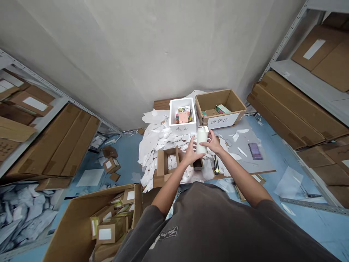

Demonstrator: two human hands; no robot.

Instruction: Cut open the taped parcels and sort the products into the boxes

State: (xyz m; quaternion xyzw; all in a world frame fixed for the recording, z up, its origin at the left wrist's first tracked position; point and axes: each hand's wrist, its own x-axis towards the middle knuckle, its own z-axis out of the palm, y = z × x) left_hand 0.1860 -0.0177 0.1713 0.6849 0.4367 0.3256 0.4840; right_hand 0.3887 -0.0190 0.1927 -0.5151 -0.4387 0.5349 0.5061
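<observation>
Between my two hands is a pale whitish-green bottle, perhaps a thermos flask (202,137), held upright above the paper-covered table. My left hand (191,153) cups it from the left and underneath, thumb and fingers curled around it. On its right side my right hand (214,142) presses with fingertips. Below my left hand a small dark open box (198,165) is partly hidden. An opened cardboard box (161,162) with crumpled paper inside stands to the left. A yellow-and-black utility knife (216,165) lies just right of the dark box.
Behind the bottle stand a white foam box (183,128) with small packets and a labelled cardboard carton (240,109). Torn paper (151,142) covers the table's left side. A large carton of parcels (73,222) is at lower left. Shelves (308,78) flank both sides.
</observation>
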